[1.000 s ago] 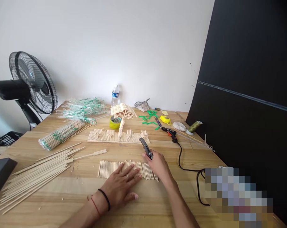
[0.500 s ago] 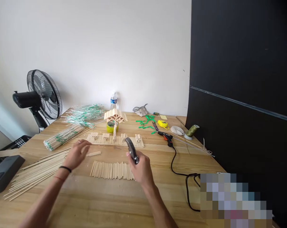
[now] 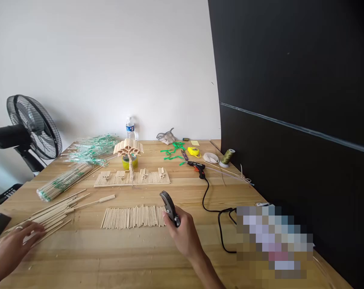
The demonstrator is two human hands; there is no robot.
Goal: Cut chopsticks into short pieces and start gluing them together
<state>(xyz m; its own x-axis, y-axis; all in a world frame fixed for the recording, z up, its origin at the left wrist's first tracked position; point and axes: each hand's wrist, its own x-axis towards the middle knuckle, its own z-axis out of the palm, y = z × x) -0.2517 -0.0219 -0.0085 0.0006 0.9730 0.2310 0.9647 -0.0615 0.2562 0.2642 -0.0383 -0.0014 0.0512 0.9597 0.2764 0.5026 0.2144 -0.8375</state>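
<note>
My left hand (image 3: 21, 245) lies over the loose wooden sticks (image 3: 54, 214) at the lower left, its fingers stretched out and touching them. A dark hand cutter with a curved head (image 3: 169, 206) is gripped in my right hand (image 3: 185, 233), tilted up and leftward. Just left of that hand, a row of short cut sticks (image 3: 132, 216) lies side by side on the table. Behind the row stands a stick model with a small roof (image 3: 129, 146) on a post, rising by a long slatted base (image 3: 112, 178) that carries several little stick clusters.
A bundle of wrapped sticks (image 3: 64, 180) and crumpled plastic wrappers (image 3: 93, 148) lie at the back left, near a fan (image 3: 34, 126). A glue gun (image 3: 197, 166) with its black cord, a yellow tape measure (image 3: 194, 151) and a thread spool (image 3: 228, 157) are on the right.
My left hand has moved left and down onto the loose sticks. My right hand still holds the cutter beside the row. The view has turned slightly right.
</note>
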